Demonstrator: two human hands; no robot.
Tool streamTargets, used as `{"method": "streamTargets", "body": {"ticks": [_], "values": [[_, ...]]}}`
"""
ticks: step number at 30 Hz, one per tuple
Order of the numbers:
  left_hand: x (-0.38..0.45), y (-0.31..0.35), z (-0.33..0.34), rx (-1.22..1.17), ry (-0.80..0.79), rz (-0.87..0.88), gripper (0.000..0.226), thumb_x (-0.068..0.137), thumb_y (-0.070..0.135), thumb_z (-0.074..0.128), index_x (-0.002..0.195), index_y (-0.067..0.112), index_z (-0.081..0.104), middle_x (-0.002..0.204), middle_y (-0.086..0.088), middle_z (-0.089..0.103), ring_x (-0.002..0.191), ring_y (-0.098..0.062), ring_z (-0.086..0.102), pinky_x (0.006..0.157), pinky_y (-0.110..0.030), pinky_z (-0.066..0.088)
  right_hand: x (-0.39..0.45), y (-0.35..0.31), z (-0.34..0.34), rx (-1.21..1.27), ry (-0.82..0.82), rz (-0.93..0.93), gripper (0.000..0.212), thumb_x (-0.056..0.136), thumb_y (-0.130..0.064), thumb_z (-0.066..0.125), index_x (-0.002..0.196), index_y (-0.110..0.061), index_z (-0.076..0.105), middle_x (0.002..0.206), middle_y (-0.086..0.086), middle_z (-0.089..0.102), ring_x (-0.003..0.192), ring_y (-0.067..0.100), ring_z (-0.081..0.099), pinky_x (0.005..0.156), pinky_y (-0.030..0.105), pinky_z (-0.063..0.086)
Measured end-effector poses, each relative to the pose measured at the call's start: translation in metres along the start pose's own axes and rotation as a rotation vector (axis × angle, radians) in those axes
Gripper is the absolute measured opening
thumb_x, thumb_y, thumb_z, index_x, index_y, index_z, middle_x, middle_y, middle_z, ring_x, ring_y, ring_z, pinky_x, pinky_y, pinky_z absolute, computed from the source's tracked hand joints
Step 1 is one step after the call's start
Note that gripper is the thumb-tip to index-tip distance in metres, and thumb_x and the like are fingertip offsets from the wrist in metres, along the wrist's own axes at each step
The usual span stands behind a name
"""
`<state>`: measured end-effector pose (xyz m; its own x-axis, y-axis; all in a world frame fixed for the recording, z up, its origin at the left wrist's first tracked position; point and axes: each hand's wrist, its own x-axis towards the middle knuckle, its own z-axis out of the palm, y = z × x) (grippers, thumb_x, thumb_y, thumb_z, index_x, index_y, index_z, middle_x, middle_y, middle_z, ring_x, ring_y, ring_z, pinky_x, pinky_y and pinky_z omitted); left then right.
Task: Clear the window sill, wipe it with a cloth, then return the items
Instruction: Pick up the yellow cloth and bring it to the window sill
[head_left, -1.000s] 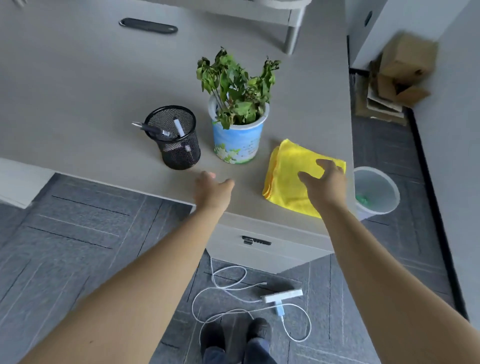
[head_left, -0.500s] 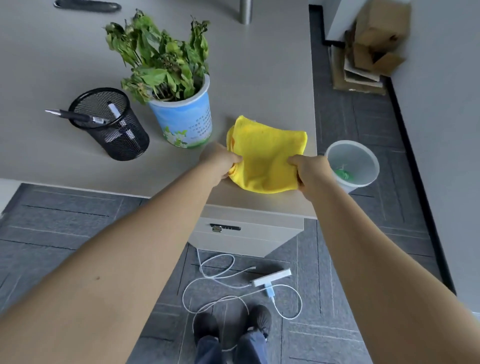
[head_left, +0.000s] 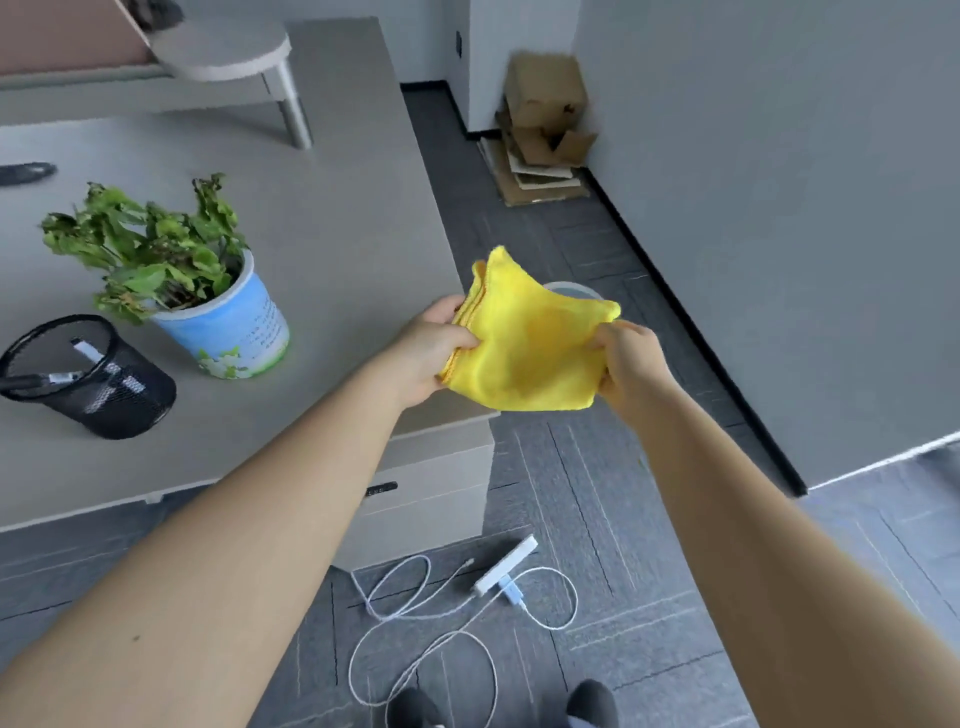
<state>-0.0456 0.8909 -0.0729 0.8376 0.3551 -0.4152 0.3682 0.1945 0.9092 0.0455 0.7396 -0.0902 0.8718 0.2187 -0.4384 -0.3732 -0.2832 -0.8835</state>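
A folded yellow cloth (head_left: 524, 338) hangs in the air just off the desk's right corner, held between both hands. My left hand (head_left: 434, 351) grips its left edge and my right hand (head_left: 626, 364) grips its right edge. On the grey desk (head_left: 343, 228) stand a potted green plant in a blue and white pot (head_left: 228, 322) and, to its left, a black mesh pen holder (head_left: 93, 379) with pens in it. No window sill is in view.
A pale waste bin (head_left: 574, 291) stands on the floor, mostly hidden behind the cloth. A white power strip with cables (head_left: 504, 571) lies on the grey carpet by my feet. Cardboard boxes (head_left: 545, 130) are stacked in the far corner against the grey wall.
Both hands closed on the yellow cloth and lifted it off the desk, carrying it right past the desk's corner. My view turned right and up.
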Motion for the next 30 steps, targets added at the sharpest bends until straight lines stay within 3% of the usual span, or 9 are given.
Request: {"method": "streamTargets", "body": {"ticks": [4,6,10,13,16,22,24,27,30], "values": [[0.001,0.016,0.089,0.015,-0.176,-0.005,0.044,0.081,-0.009,0.035,0.115,0.014,0.049,0.081,-0.002,0.054,0.069,-0.016,0.053,0.052,-0.019,0.046,-0.017,0.002,-0.091,0.14,0.135,-0.011,0.012,0.073,-0.011,0.046,0.064,-0.016,0.04,0.068,0.001,0.035,0.072,0.021,0.034,0.069,0.035,0.028],[-0.003,0.018,0.143,-0.007,-0.286,-0.023,0.033,0.083,-0.005,0.038,0.103,0.017,0.053,0.08,-0.002,0.056,0.071,-0.016,0.054,0.058,-0.023,0.046,-0.026,0.009,-0.144,0.181,0.206,-0.017,0.012,0.075,-0.017,0.052,0.066,-0.016,0.044,0.071,0.002,0.04,0.076,0.022,0.039,0.072,0.036,0.03],[-0.012,0.008,0.267,0.072,-0.347,0.02,0.039,0.082,0.001,0.056,0.119,0.01,0.047,0.093,-0.006,0.06,0.079,-0.023,0.058,0.069,-0.029,0.047,-0.045,0.033,-0.264,0.216,0.361,-0.064,0.024,0.084,-0.015,0.057,0.063,-0.017,0.046,0.071,0.002,0.046,0.079,0.023,0.044,0.068,0.032,0.035],[-0.021,-0.002,0.368,0.134,-0.356,0.095,0.042,0.08,-0.002,0.056,0.121,0.005,0.046,0.108,-0.01,0.053,0.094,-0.026,0.053,0.07,-0.03,0.046,-0.058,0.054,-0.358,0.243,0.454,-0.099,0.019,0.085,-0.014,0.057,0.068,-0.018,0.051,0.085,0.007,0.054,0.087,0.023,0.049,0.073,0.033,0.04],[-0.03,-0.009,0.447,0.154,-0.37,0.137,0.038,0.082,-0.002,0.054,0.119,0.005,0.047,0.11,-0.01,0.052,0.094,-0.025,0.053,0.071,-0.029,0.047,-0.071,0.069,-0.432,0.277,0.504,-0.095,0.015,0.085,-0.012,0.058,0.072,-0.018,0.053,0.096,0.011,0.055,0.092,0.024,0.051,0.08,0.037,0.041],[-0.053,-0.016,0.599,0.227,-0.491,0.17,0.035,0.084,0.003,0.054,0.118,0.009,0.049,0.105,-0.004,0.051,0.093,-0.023,0.053,0.071,-0.03,0.049,-0.101,0.103,-0.572,0.379,0.653,-0.06,0.015,0.088,-0.009,0.055,0.076,-0.019,0.052,0.086,0.004,0.057,0.093,0.026,0.053,0.088,0.043,0.046],[-0.055,-0.018,0.64,0.272,-0.544,0.175,0.034,0.084,0.003,0.053,0.117,0.01,0.049,0.101,-0.004,0.053,0.089,-0.023,0.055,0.074,-0.035,0.049,-0.104,0.114,-0.606,0.42,0.694,-0.056,0.016,0.088,-0.008,0.054,0.077,-0.019,0.052,0.084,0.002,0.057,0.093,0.026,0.053,0.084,0.042,0.045],[-0.048,-0.025,0.695,0.308,-0.614,0.17,0.027,0.083,0.001,0.054,0.105,0.016,0.051,0.083,0.001,0.053,0.073,-0.016,0.054,0.068,-0.03,0.047,-0.1,0.13,-0.651,0.473,0.764,-0.034,0.018,0.088,-0.006,0.052,0.075,-0.018,0.053,0.083,0.004,0.056,0.09,0.026,0.052,0.079,0.04,0.042],[-0.031,-0.033,0.746,0.329,-0.659,0.158,0.026,0.082,0.001,0.055,0.103,0.017,0.051,0.078,0.002,0.052,0.068,-0.014,0.053,0.064,-0.028,0.046,-0.087,0.143,-0.693,0.499,0.81,0.012,0.023,0.087,-0.001,0.045,0.069,-0.016,0.051,0.076,0.005,0.051,0.083,0.024,0.046,0.07,0.036,0.038]]}}
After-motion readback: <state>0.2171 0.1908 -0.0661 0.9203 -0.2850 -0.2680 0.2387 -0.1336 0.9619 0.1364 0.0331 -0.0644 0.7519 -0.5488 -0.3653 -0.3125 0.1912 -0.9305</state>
